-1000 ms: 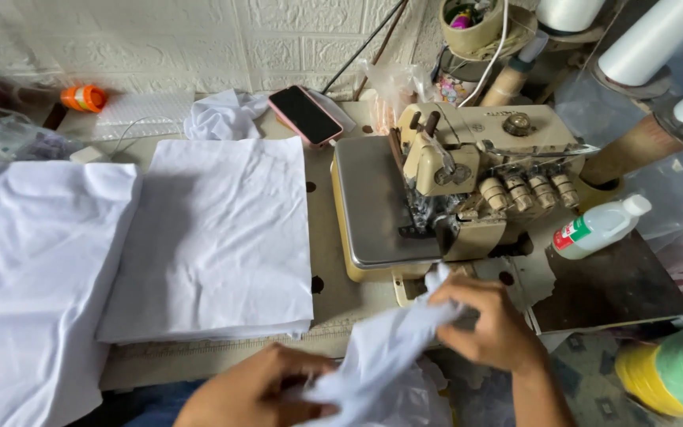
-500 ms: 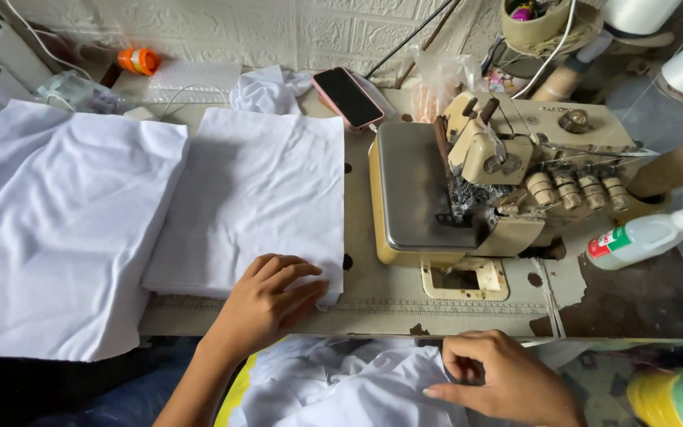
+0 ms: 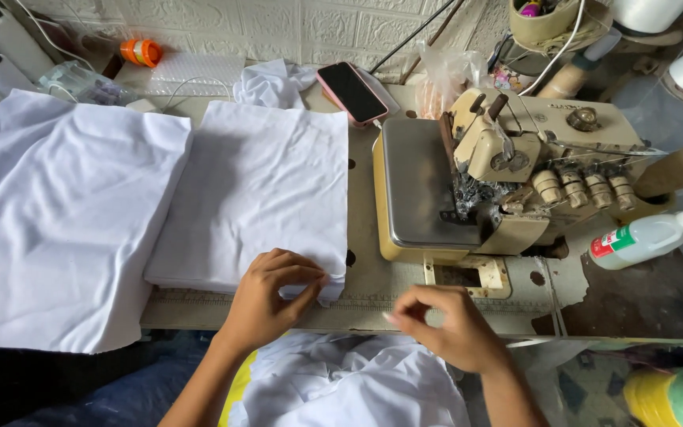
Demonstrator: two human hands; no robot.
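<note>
Head cam: left hand [image 3: 266, 296] pinches corner of 1 white fabric stack [image 3: 258, 190]; right hand [image 3: 452, 328] curled, empty; 2 stacks on table [image 3: 373, 296]

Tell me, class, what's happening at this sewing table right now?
A person sits at an overlock sewing machine. Their left hand pinches the near corner of a stack of white fabric pieces beside the machine. Their right hand hovers by the table's front edge, above white cloth in the lap. A second white pile lies further left.
</note>
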